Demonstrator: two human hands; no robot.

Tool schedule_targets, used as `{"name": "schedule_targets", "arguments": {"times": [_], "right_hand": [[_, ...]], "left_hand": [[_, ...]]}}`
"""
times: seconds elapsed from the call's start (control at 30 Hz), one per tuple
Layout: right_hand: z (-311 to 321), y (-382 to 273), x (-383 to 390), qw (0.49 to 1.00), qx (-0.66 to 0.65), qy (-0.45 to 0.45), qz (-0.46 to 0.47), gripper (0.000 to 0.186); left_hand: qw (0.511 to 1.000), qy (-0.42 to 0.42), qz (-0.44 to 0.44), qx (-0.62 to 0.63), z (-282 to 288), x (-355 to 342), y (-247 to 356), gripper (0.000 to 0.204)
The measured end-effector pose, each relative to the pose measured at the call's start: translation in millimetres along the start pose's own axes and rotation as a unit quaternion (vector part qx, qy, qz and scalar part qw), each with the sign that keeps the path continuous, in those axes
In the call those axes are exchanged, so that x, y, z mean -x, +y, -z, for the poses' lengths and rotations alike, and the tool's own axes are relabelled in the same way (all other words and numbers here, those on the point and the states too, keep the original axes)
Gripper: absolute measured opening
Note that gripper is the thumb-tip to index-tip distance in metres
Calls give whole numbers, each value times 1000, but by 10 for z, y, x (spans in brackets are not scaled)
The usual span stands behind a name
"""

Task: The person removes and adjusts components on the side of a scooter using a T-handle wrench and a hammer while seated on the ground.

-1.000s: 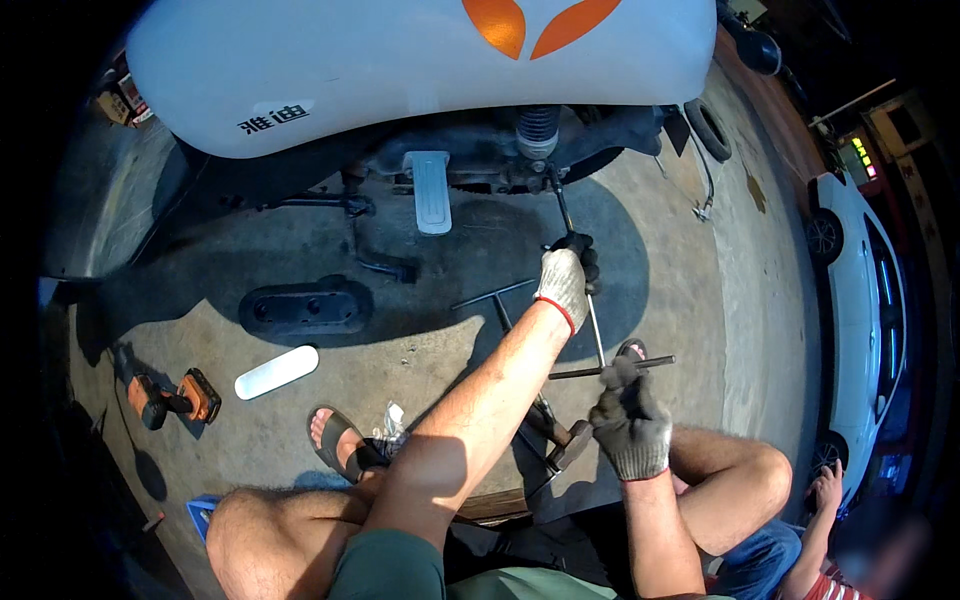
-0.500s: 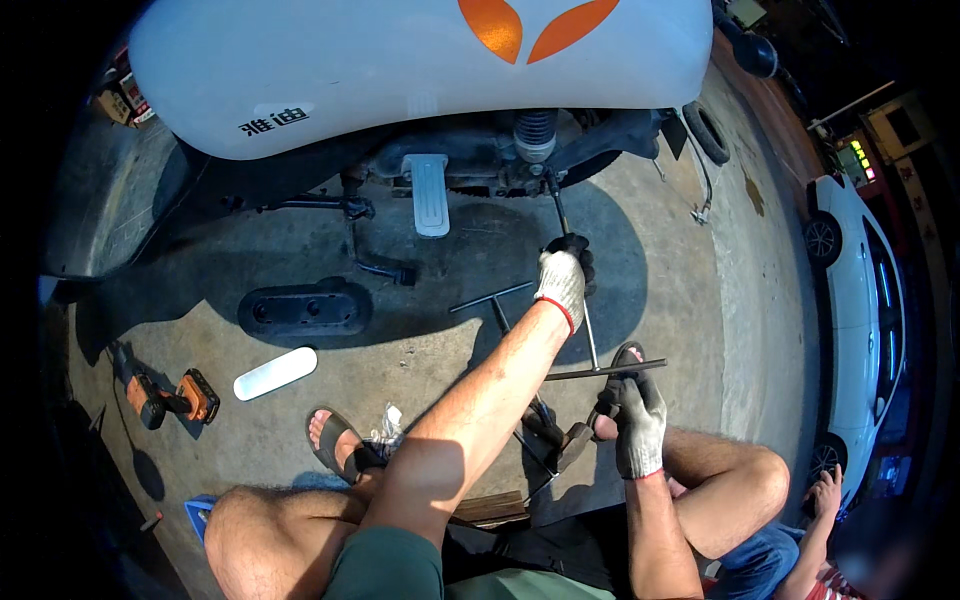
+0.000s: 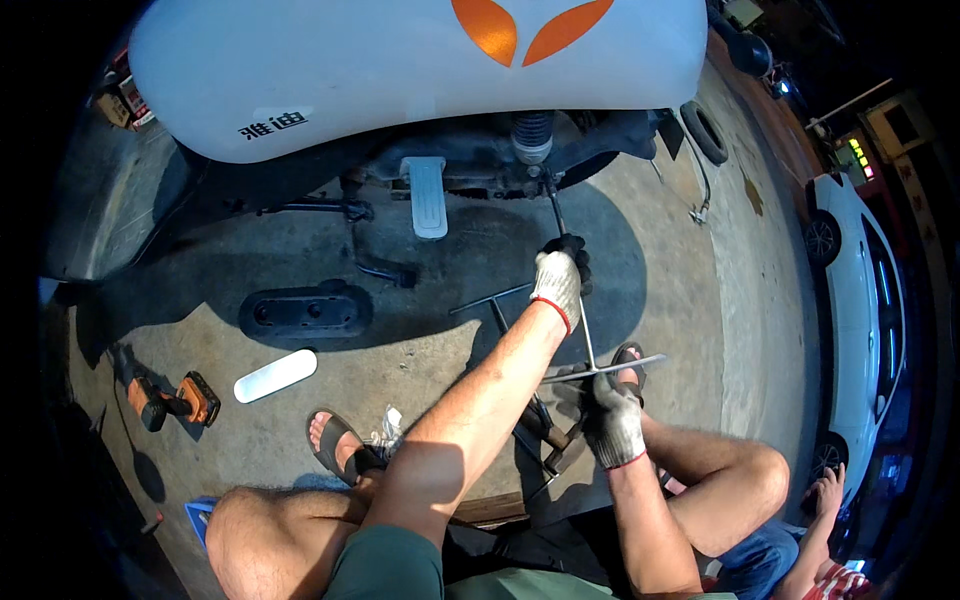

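My left hand (image 3: pixel 560 275), in a white knit glove with dark fingers and a red cuff, is wrapped round the shaft of a T-handle wrench (image 3: pixel 587 335). The wrench slants up to the dark underside of a white scooter body (image 3: pixel 400 70), its tip meeting the part below a coiled shock absorber (image 3: pixel 531 137). My right hand (image 3: pixel 612 425), gloved alike, has curled fingers at the wrench's crossbar, near where it joins the shaft; some fingertips are hard to see. A second T-handle tool (image 3: pixel 490 298) lies beneath my left forearm.
A white footrest (image 3: pixel 428 205) juts from the scooter. On the concrete are a black oblong cover (image 3: pixel 305 311), a white oblong plate (image 3: pixel 275 376) and an orange-black cordless power tool (image 3: pixel 150 402). A loose tyre (image 3: pixel 705 132), a parked white car (image 3: pixel 855 310) and another person's hand (image 3: pixel 827 490) are to the right.
My right hand has moved left along the crossbar, toward the shaft. The crossbar has turned slightly; my left hand stays round the shaft.
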State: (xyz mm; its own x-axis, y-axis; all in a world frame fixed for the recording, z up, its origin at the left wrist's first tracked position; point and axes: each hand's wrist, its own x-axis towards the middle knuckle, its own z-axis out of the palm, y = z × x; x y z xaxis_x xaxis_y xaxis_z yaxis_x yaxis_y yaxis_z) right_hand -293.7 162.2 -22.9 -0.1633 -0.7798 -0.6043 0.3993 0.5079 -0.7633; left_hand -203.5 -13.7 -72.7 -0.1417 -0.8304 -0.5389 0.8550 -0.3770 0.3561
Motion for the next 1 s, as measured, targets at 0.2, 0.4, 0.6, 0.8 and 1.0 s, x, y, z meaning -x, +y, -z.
{"name": "schedule_targets", "arguments": {"times": [0.2, 0.4, 0.6, 0.8, 1.0], "right_hand": [[358, 225, -197, 902, 372, 121, 184, 19], [22, -103, -63, 979, -132, -34, -154, 29], [248, 224, -88, 685, 557, 270, 384, 40], [53, 38, -49, 684, 583, 131, 419, 40], [245, 42, -245, 997, 74, 0, -37, 33]], "left_hand": [[1000, 17, -22, -13, -64, -8, -69, 11], [998, 55, -8, 19, -94, 69, 21, 8], [1000, 15, -16, 15, -96, 41, -35, 10], [999, 29, -7, 20, -108, 23, -14, 6], [1000, 20, -9, 20, -72, 26, -17, 6]]}}
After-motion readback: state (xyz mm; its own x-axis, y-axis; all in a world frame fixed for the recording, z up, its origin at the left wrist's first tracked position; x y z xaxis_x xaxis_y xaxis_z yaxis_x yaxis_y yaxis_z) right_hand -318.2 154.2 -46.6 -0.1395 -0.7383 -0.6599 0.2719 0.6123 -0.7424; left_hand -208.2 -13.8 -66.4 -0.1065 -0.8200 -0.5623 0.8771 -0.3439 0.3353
